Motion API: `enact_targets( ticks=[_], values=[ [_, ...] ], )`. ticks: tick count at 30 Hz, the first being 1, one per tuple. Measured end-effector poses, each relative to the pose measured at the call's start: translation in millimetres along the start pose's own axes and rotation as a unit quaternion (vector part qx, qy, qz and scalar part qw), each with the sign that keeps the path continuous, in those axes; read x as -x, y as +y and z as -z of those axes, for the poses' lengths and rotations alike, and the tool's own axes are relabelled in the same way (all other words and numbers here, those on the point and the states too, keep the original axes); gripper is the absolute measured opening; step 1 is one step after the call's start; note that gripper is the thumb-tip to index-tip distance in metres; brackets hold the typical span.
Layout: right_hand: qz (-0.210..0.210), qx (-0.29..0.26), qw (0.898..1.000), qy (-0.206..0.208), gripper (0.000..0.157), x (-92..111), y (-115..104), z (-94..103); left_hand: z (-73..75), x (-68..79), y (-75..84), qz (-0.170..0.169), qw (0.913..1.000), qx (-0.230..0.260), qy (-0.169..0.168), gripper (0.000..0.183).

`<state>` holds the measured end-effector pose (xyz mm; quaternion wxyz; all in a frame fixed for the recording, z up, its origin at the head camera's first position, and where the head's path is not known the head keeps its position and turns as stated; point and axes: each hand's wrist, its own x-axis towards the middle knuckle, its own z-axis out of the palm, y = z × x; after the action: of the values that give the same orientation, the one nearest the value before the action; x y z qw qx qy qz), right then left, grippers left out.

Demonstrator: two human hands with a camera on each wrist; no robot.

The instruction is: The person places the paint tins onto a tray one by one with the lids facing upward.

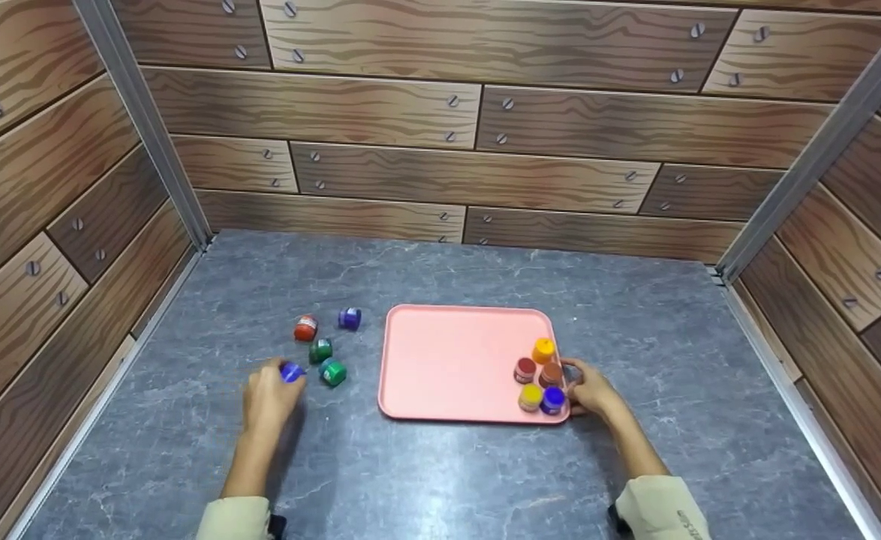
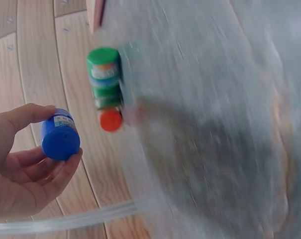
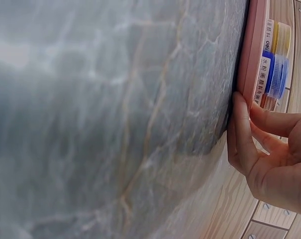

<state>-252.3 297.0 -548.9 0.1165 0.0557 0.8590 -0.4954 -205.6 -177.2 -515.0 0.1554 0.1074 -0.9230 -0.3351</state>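
Note:
My left hand (image 1: 266, 397) pinches a blue paint jar (image 2: 60, 139) between thumb and fingers, left of the loose jars. My right hand (image 1: 593, 388) grips the right rim of a pink tray (image 1: 448, 367), its thumb at the edge in the right wrist view. Grouped at that end of the tray are a yellow-orange jar (image 1: 543, 350), a dark red jar (image 1: 524, 370), a brown jar (image 1: 551, 374), a yellow jar (image 1: 530, 397) and a dark blue jar (image 1: 553, 400).
Between my left hand and the tray lie an orange-red jar (image 1: 305, 328), a purple-blue jar (image 1: 350, 319), a dark green jar (image 1: 320, 350) and a bright green jar (image 1: 332, 372). Wood-patterned walls (image 1: 380, 112) enclose the grey marbled table (image 1: 425, 480) at the back and sides.

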Motion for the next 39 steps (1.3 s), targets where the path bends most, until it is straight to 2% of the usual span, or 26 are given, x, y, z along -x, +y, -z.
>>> enact_targets(
  ticks=[8,16,22,29,33,39],
  values=[
    [0.003,0.005,1.0,0.002,0.063,-0.9,0.5,-0.1,-18.0,7.9,24.9,-0.036,0.9986,0.033,0.017,0.037],
    [0.001,0.012,1.0,0.004,0.06,-1.0,0.9,-0.6,-35.1,14.0,49.4,-0.074,0.9957,0.053,0.015,0.034],
    [0.001,0.003,1.0,0.002,0.06,-0.1,0.9,-0.1,-52.5,16.9,66.4,-0.105,0.9903,0.09,0.01,0.033],
    [-0.001,0.002,1.0,0.002,0.059,1.2,1.5,-0.6,-72.3,22.4,81.5,-0.097,0.9889,0.112,-0.017,0.037],
    [-0.005,0.002,1.0,0.008,0.059,1.3,2.1,0.2,-81.8,25.2,91.5,-0.104,0.9869,0.122,-0.021,0.038],
    [0.004,0.012,1.0,0.013,0.057,1.4,2.0,0.7,-94.5,29.6,106.5,-0.104,0.9835,0.141,-0.046,0.037]
  ],
)
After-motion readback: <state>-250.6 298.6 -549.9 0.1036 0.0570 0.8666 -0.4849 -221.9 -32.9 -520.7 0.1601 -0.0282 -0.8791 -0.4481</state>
